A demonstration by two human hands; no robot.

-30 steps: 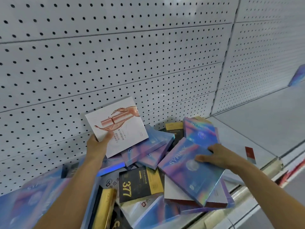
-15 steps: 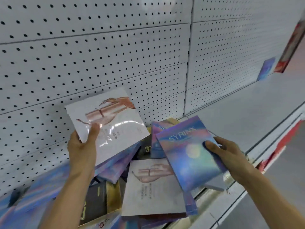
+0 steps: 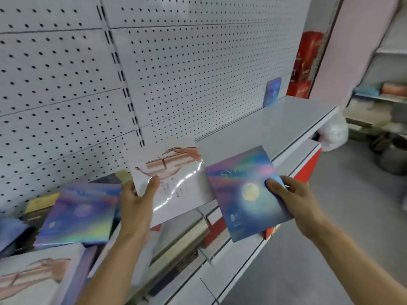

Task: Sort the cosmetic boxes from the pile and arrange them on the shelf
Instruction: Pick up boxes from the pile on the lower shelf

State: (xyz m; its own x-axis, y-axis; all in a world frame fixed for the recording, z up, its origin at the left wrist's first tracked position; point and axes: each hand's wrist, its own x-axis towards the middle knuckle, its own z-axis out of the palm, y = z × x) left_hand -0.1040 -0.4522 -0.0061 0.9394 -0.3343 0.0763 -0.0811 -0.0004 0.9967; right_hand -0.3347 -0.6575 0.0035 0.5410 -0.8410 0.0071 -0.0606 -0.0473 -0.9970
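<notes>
Your left hand point(image 3: 136, 201) has its grip closed on a white box point(image 3: 174, 183), thumb on its face; your right hand point(image 3: 293, 199) pinches a holographic box point(image 3: 246, 192). Both boxes hang above the shelf point(image 3: 264, 126) edge, right of the pile point(image 3: 66, 216).

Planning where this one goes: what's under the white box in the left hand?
Under the white box, held by the left hand, the shelf's front edge shows, with a red tag. The shelf directly beneath is covered.
</notes>
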